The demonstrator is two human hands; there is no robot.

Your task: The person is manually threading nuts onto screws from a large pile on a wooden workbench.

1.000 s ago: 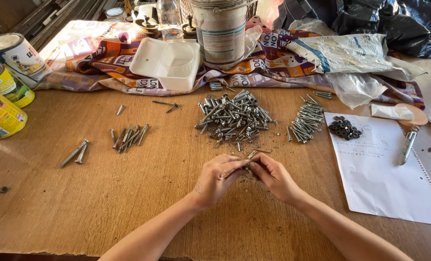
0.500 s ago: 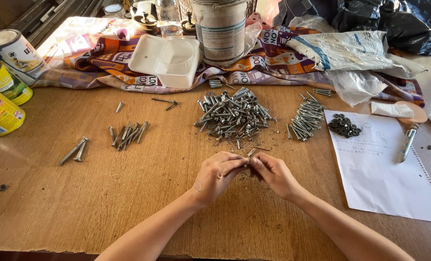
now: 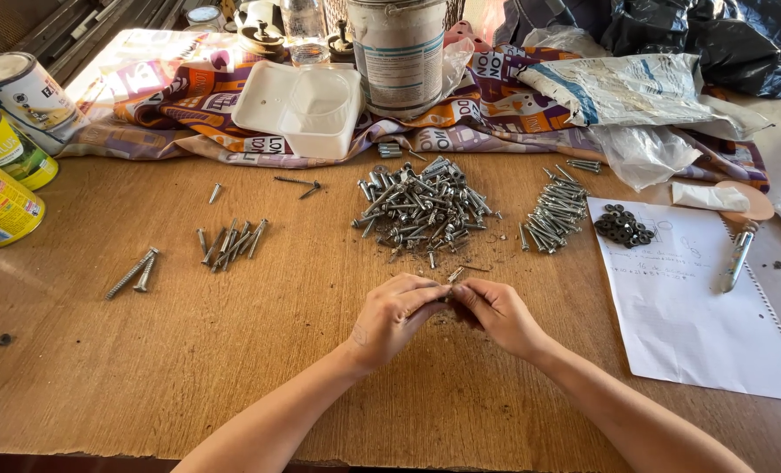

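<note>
Both hands meet at table centre, fingertips pinched together over one small metal screw [image 3: 447,293]. Only a short grey sliver of it shows between the fingers, so head type and thread are too small to tell. Its long axis looks roughly left-right, bridging the two hands, just above the worn brown wooden tabletop [image 3: 233,368].

Left hand [image 3: 395,315]: fingers curled, tips closed on the near end of the screw. Right hand [image 3: 495,315]: thumb and forefinger closed on the other end. Neither hand is clearly nearer; the screw sits between them, touched by both.

Directly ahead of the fingers, away from the person, lies the big loose heap of silver bolts and screws [image 3: 421,210]. It is near but not touching the hands; a few strays lie between.

- To the right of the heap, a tidier row of long silver screws [image 3: 552,215].
- Further right, a cluster of small black washers [image 3: 622,228] on a white paper sheet [image 3: 697,324].
- On the left, well apart, a small bundle of grey screws [image 3: 228,245] and a pair of longer bolts [image 3: 134,273].
- At the back, a white plastic tray [image 3: 298,105] on a patterned cloth (cans at the left edge).
</note>
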